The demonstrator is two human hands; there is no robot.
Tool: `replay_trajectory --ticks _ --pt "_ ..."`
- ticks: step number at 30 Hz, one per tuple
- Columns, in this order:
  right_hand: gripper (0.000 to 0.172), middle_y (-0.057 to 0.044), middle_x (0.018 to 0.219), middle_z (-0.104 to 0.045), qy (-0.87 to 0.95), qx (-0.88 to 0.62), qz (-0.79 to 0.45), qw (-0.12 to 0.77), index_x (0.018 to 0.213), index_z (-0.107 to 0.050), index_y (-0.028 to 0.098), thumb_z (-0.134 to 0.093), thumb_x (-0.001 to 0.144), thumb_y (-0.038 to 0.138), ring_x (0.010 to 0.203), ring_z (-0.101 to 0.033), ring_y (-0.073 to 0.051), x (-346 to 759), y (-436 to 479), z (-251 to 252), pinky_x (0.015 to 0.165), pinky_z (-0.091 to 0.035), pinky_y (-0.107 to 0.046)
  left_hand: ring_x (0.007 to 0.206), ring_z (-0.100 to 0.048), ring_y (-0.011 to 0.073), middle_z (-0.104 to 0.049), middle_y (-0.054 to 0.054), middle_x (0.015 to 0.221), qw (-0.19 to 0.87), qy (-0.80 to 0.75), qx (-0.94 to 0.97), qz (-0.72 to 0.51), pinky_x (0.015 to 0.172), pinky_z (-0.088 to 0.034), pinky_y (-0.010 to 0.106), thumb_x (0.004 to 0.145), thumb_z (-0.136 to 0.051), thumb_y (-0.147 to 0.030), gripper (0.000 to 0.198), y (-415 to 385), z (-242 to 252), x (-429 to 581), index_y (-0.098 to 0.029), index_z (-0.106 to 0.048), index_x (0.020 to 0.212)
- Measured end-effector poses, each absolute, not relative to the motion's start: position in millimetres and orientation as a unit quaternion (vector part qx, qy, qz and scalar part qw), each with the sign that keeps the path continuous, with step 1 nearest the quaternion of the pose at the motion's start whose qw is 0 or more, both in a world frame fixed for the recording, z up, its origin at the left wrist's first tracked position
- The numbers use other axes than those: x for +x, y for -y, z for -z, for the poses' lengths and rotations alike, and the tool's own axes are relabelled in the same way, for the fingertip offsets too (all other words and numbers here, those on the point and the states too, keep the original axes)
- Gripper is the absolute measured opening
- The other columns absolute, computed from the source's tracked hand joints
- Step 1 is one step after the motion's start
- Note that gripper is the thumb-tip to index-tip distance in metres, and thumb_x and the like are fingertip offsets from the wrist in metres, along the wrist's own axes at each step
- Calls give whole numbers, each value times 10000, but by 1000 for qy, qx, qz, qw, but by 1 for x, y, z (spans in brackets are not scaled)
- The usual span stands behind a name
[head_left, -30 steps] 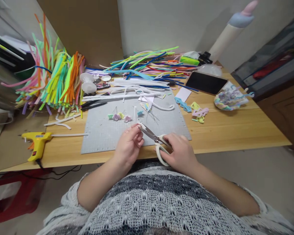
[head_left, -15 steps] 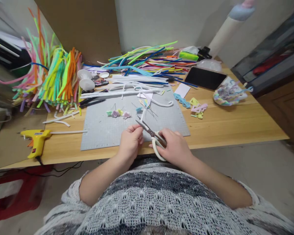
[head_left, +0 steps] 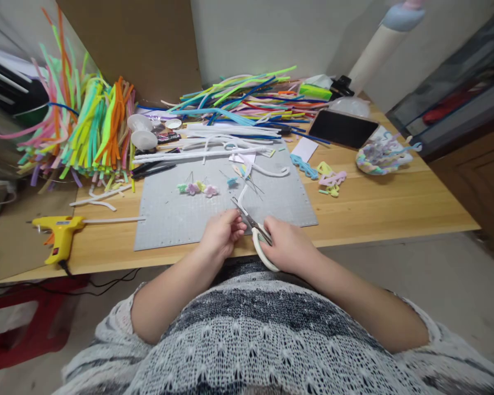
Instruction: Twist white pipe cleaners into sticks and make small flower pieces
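Note:
My right hand (head_left: 290,244) is wrapped around the white handles of a pair of scissors (head_left: 262,252). Its dark blades point up and to the left, in front of my left fingertips. A white pipe cleaner (head_left: 242,193) comes down to the blades from the mat. My left hand (head_left: 224,233) is closed in a pinch at its lower end, though the fingers partly hide the grip. Beyond the hands, small pastel flowers (head_left: 209,190) on thin wire stems lie on the grey cutting mat (head_left: 168,219), and a blue flower (head_left: 231,182) lies apart from them.
A yellow glue gun (head_left: 61,233) lies at the left, its stick reaching the mat. Colourful pipe cleaners (head_left: 94,131) stand bundled behind it, and more (head_left: 247,99) lie along the back. A phone (head_left: 343,129) and a pastel woven basket (head_left: 381,156) are at the right.
The scissors' handles have come closer together and the blades have shifted slightly right. The white pipe cleaner's upper part has dropped lower. My left hand has moved slightly right, towards the scissors.

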State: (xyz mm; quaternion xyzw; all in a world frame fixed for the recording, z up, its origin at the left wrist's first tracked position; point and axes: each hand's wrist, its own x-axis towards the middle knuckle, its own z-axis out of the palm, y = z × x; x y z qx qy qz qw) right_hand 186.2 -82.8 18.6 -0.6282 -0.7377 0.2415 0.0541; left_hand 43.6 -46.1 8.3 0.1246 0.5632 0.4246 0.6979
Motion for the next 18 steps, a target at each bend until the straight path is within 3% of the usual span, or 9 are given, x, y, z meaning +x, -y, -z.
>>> replay_trajectory --ticks 18 --pt "145 -21 620 -538 727 -605 -320 58 681 -458 187 -500 761 300 540 -417 -116 189 78 -13 493 -238 -239 349 -450 19 -475 -39 441 699 -578 76 -414 337 -374 85 744 -534 -74 178 49 -4 50 -121 -484 579"
